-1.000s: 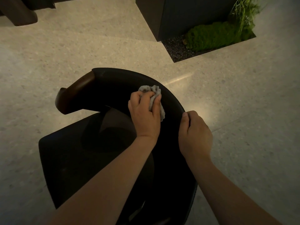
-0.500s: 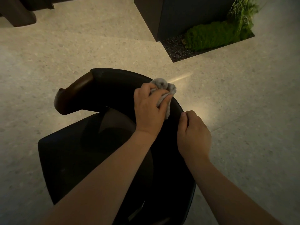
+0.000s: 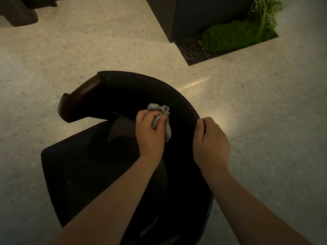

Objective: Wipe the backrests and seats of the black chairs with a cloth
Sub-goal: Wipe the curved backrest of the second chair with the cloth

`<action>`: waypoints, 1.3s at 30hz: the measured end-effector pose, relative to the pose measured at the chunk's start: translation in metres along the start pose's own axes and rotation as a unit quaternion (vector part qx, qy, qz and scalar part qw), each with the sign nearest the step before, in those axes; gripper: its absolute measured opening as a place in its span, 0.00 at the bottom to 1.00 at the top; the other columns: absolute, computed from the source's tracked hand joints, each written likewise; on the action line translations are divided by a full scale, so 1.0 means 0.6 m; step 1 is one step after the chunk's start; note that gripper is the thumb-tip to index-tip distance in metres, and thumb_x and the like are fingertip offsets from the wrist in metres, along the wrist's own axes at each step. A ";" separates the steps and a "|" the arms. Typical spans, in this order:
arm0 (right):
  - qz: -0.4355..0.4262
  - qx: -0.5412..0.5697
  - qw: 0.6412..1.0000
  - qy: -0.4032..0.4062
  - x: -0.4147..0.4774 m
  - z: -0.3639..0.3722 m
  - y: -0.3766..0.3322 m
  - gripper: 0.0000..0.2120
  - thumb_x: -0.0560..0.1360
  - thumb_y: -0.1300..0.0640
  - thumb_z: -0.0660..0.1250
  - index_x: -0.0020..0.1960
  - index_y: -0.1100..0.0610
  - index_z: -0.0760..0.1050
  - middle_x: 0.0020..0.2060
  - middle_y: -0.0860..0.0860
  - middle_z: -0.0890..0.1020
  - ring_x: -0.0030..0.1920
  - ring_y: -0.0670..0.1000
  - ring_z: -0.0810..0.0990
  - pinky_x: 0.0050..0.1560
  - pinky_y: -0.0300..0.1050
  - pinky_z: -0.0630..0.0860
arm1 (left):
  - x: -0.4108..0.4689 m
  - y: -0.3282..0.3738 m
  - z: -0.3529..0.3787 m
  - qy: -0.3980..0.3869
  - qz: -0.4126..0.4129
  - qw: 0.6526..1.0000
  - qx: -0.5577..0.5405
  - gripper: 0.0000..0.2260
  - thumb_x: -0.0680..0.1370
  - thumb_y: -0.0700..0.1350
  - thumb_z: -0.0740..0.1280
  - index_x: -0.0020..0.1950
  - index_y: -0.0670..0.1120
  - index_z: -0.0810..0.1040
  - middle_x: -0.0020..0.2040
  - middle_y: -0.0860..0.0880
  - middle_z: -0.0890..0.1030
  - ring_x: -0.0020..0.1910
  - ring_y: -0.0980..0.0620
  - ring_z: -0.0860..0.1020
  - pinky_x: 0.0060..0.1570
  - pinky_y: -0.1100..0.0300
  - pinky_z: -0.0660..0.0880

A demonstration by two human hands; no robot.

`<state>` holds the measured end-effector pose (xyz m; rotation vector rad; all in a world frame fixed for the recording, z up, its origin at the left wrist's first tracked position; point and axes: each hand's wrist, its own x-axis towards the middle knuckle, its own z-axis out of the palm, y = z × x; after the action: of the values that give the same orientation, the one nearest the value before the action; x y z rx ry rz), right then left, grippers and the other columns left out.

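**Floor** (image 3: 70, 50): a pale, speckled, stone-like surface that fills most of the view. A thin joint line (image 3: 254, 129) crosses it at right. A short bright reflection (image 3: 194, 84) lies near centre.

**Dark block** (image 3: 194, 15): upright and flat-faced, at top centre. Its upper end is out of frame.

**Recessed bed** (image 3: 221, 55): cut into the floor at upper right, against the block's base. It contains:
- dark gravel (image 3: 192, 50) in the near-left corner
- a green moss mound (image 3: 233, 34) behind the gravel
- thin grass blades (image 3: 263, 13) at far right, blurred

**Dark rounded object** (image 3: 19, 13): in the top left corner, resting on the floor. Its type cannot be determined.
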<state>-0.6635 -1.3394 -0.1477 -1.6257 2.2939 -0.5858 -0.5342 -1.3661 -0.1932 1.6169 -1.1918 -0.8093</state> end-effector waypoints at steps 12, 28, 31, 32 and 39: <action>-0.002 -0.009 1.000 0.005 -0.001 -0.001 -0.001 0.12 0.83 0.50 0.52 0.44 0.52 0.68 0.34 0.46 0.73 0.30 0.43 0.67 0.30 0.37 0.58 | -0.007 -0.079 -0.014 -0.049 -0.087 0.995 0.011 0.06 0.79 0.44 0.67 0.55 0.45 0.79 0.51 0.57 0.72 0.49 0.74 0.72 0.49 0.81 0.66; -0.009 -0.019 1.000 0.011 -0.001 -0.003 -0.002 0.12 0.83 0.50 0.52 0.43 0.53 0.66 0.31 0.46 0.69 0.28 0.42 0.65 0.29 0.37 0.55 | -0.056 -0.064 -0.029 -0.007 -0.076 0.996 -0.051 0.09 0.78 0.40 0.68 0.54 0.50 0.73 0.57 0.51 0.71 0.53 0.69 0.73 0.50 0.76 0.71; -0.007 -0.018 1.000 0.006 -0.001 -0.004 -0.003 0.12 0.83 0.50 0.52 0.43 0.53 0.66 0.32 0.45 0.69 0.29 0.41 0.65 0.30 0.37 0.55 | -0.057 -0.056 -0.002 -0.012 -0.058 0.997 -0.039 0.08 0.78 0.43 0.69 0.53 0.52 0.73 0.59 0.54 0.69 0.55 0.72 0.71 0.51 0.79 0.69; -0.008 -0.018 1.000 0.005 -0.001 -0.003 -0.003 0.12 0.83 0.50 0.51 0.43 0.52 0.66 0.31 0.45 0.69 0.29 0.42 0.66 0.30 0.37 0.55 | -0.057 -0.058 0.006 -0.006 -0.063 0.997 -0.036 0.07 0.78 0.44 0.68 0.53 0.53 0.73 0.59 0.56 0.68 0.55 0.72 0.70 0.52 0.79 0.68; -0.013 -0.018 1.000 0.009 0.000 0.003 0.004 0.14 0.83 0.49 0.50 0.44 0.54 0.69 0.32 0.46 0.72 0.30 0.44 0.68 0.30 0.37 0.59 | -0.059 -0.069 0.039 0.047 -0.072 0.996 -0.029 0.02 0.81 0.45 0.65 0.52 0.52 0.73 0.57 0.56 0.68 0.53 0.69 0.71 0.51 0.78 0.66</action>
<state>-0.6647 -1.3391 -0.1503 -1.6751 2.3121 -0.5717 -0.5523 -1.3360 -0.2411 1.6892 -0.9858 -0.8406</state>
